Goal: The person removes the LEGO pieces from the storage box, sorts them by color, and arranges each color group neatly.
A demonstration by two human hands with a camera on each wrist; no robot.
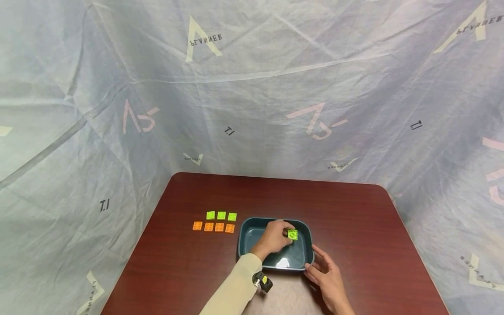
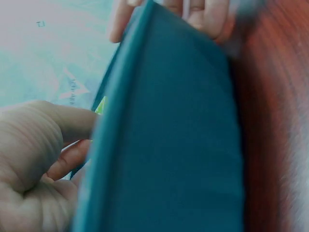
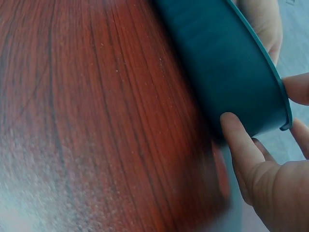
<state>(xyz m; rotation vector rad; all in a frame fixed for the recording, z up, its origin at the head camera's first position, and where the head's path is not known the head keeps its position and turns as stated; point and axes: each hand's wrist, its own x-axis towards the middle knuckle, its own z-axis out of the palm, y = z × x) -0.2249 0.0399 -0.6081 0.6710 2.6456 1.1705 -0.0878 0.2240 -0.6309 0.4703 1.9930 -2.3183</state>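
Note:
My left hand point(image 1: 274, 237) reaches down into a dark teal tray point(image 1: 251, 236) and pinches a lime-green toy building brick point(image 1: 292, 235) between thumb and fingers. The brick is over the right half of the tray. In the left wrist view the tray's outer wall point(image 2: 178, 121) hides most of this brick, with only a green corner showing. My right hand point(image 1: 326, 275) grips the tray's near right corner. The right wrist view shows one fingertip pressed on the outer wall point(image 3: 231, 63) and another finger at the rim.
Left of the tray, three lime-green bricks point(image 1: 222, 215) lie in a row on the dark red wooden table point(image 1: 354, 227). Several orange bricks point(image 1: 219, 227) form a second row just in front of them. Grey printed sheeting point(image 1: 252, 131) hangs behind the table and at both sides.

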